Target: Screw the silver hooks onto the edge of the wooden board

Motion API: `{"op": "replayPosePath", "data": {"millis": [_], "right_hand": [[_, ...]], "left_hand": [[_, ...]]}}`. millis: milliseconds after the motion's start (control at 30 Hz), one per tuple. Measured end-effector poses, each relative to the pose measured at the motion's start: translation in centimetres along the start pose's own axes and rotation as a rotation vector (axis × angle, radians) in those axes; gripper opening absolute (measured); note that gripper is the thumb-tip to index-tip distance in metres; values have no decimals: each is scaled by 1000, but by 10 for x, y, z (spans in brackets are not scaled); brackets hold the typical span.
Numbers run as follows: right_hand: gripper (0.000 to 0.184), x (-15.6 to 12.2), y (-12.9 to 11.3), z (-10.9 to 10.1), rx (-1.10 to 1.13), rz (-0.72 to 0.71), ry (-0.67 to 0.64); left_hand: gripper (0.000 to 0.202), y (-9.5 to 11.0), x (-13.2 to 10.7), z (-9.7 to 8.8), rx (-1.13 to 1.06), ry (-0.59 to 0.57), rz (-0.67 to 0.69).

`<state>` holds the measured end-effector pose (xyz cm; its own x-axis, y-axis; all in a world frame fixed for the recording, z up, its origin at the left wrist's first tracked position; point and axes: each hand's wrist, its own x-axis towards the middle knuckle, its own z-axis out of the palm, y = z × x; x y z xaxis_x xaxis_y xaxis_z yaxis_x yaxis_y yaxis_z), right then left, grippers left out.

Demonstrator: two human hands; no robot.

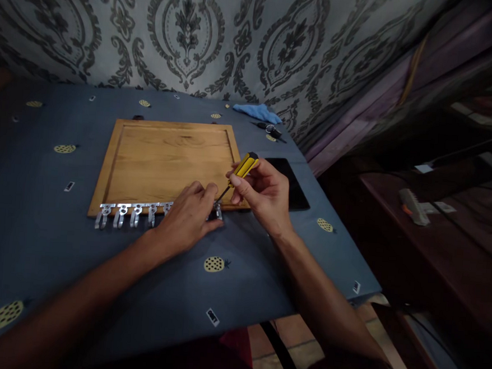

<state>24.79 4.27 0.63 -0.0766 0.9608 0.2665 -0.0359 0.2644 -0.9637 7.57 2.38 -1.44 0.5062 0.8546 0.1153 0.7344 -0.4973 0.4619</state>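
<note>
A framed wooden panel lies flat on the table, with a metal hook rail along its near edge. My right hand grips a screwdriver by its yellow and black handle. The screwdriver slants down to the left, its tip at the rail's right end. Over the right part of the rail rests my left hand, fingers bent on top and thumb beneath, pressing it against the panel's edge. Several hooks show left of that hand; others are covered by it. Whatever screw sits under the tip is too small to see.
Partly behind my right hand lies a flat black object. A blue cloth and keys lie at the table's back right. The patterned tablecloth meets a patterned curtain or wall. To the right stands dark red furniture.
</note>
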Motion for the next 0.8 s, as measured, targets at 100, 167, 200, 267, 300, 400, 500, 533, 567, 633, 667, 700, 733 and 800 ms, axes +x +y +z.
{"op": "replayPosePath", "data": {"millis": [100,167,200,267,300,400,500,533,567,633,667,700,733,800], "right_hand": [[40,0,0,-2,-43,-16,-44],[39,-1,1,-1,-71,-22,-32],[38,-2,2,0,-74,-30,-9],[38,-3,2,3,-66,-58,60],[39,-4,2,4,-61,-76,102],[38,-5,0,5,-68,-121,192],[36,-5,-2,4,-79,-135,194],[36,-5,-2,3,-78,-132,183],[36,-5,-2,3,-77,-127,171],[35,-5,0,4,-82,-115,144],[34,-5,1,4,-84,-113,132],[34,-6,2,5,-83,-114,121],[33,-6,3,5,-79,-116,114],[33,-5,5,5,-74,-121,104]], "left_hand": [[40,0,0,1,-4,13,11],[40,1,0,0,-8,6,0],[40,1,0,0,-10,3,-3],[40,1,0,0,-12,2,-5],[41,2,0,0,-12,2,-6],[42,2,1,0,-14,1,-20],[42,1,1,0,-23,3,-23],[42,1,1,0,-25,1,-24],[41,1,1,0,-27,-1,-25],[40,1,0,0,-36,-2,-26],[40,1,0,0,-40,-3,-24],[40,1,0,-1,-43,-5,-25],[40,1,0,-1,-43,-6,-27],[40,2,0,-1,-34,-10,-30]]}}
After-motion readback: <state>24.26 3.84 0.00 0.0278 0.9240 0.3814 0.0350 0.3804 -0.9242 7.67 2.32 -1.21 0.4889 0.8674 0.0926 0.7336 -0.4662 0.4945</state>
